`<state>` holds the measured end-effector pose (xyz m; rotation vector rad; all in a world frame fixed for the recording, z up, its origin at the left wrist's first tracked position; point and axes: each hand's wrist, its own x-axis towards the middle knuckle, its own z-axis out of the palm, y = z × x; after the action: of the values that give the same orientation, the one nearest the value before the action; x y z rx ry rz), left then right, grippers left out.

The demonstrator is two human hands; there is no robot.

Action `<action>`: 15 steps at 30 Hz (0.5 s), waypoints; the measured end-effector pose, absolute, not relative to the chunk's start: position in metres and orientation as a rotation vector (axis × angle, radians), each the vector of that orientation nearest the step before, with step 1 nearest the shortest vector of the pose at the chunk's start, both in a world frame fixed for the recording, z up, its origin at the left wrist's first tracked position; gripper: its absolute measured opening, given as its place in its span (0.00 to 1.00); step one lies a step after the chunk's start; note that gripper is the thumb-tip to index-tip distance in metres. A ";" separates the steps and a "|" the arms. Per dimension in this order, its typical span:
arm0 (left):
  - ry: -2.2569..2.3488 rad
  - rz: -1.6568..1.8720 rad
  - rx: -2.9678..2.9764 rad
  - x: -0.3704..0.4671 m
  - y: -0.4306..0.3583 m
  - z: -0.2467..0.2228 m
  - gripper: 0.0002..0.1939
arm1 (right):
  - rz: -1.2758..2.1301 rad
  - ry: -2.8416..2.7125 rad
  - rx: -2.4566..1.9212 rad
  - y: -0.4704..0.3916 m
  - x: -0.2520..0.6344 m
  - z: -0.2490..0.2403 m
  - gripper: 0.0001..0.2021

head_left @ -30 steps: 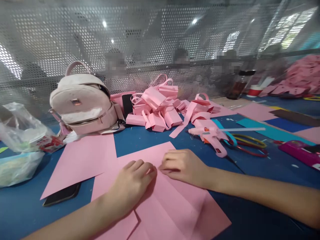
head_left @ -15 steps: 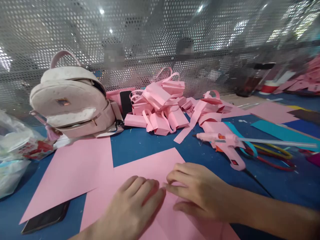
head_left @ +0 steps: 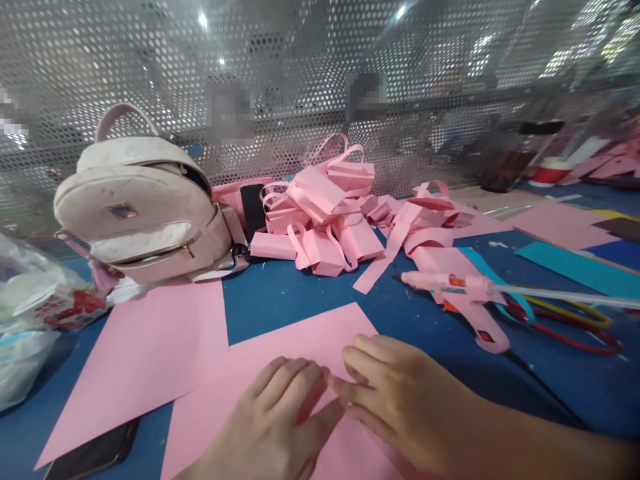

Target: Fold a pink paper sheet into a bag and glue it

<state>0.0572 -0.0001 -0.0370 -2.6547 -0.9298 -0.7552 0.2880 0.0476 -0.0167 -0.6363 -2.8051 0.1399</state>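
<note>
A large pink paper sheet (head_left: 260, 363) lies on the blue table, under both hands. My left hand (head_left: 280, 413) rests over it with fingers curled, thumb pointing toward the right hand. My right hand (head_left: 390, 393) meets it, its fingers bent and its fingertips close to the left thumb. Pink paper shows between and below the hands; the fingertips seem to pinch a folded part of it, though the hands partly hide the fold. Another pink sheet (head_left: 155, 347) lies to the left, over a dark phone (head_left: 95, 453).
A pale backpack (head_left: 145, 207) stands at the back left, beside a plastic bag (head_left: 25, 360). Folded pink paper pieces (head_left: 325, 213) are heaped at the back middle. A pink glue gun (head_left: 465, 293) with its cord, scissors (head_left: 575, 330) and a cyan strip (head_left: 575, 267) lie right.
The right hand's fingers have closed in toward the left thumb, and the two hands now touch or nearly touch. The view has shifted slightly, so the glue gun appears further right.
</note>
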 end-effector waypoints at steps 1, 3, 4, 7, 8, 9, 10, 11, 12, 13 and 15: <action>-0.931 -0.732 -2.680 0.056 0.000 -0.037 0.19 | 0.096 -2.804 -0.635 0.046 0.291 -0.016 0.07; -0.919 -0.679 -2.736 0.055 0.000 -0.036 0.19 | -0.005 -2.820 -0.600 0.044 0.297 -0.014 0.07; -0.904 -0.655 -2.759 0.054 -0.001 -0.036 0.19 | -0.054 -2.842 -0.577 0.043 0.300 -0.013 0.06; -0.855 -0.601 -2.794 0.053 -0.001 -0.035 0.19 | -0.194 -2.919 -0.527 0.041 0.309 -0.011 0.07; -0.844 -0.587 -2.798 0.053 -0.001 -0.035 0.19 | -0.241 -2.930 -0.528 0.040 0.312 -0.011 0.08; -0.836 -0.574 -2.800 0.053 -0.001 -0.036 0.19 | -0.276 -2.940 -0.534 0.039 0.314 -0.012 0.09; -0.828 -0.564 -2.799 0.053 -0.001 -0.036 0.19 | -0.299 -2.946 -0.544 0.037 0.315 -0.012 0.10; -0.820 -0.560 -2.794 0.053 -0.001 -0.037 0.20 | -0.317 -2.948 -0.557 0.036 0.316 -0.013 0.10; -0.809 -0.557 -2.790 0.053 -0.001 -0.037 0.20 | -0.330 -2.945 -0.574 0.034 0.317 -0.014 0.10; -0.798 -0.552 -2.787 0.053 -0.002 -0.037 0.20 | -0.340 -2.936 -0.592 0.033 0.317 -0.015 0.10; -0.780 -0.547 -2.778 0.053 -0.003 -0.036 0.19 | -0.371 -2.912 -0.627 0.030 0.317 -0.016 0.11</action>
<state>0.0528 -0.0029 -0.0360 -2.7776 -0.7805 -0.5472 0.3172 0.0298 -0.0164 -0.6272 -2.9122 -0.3706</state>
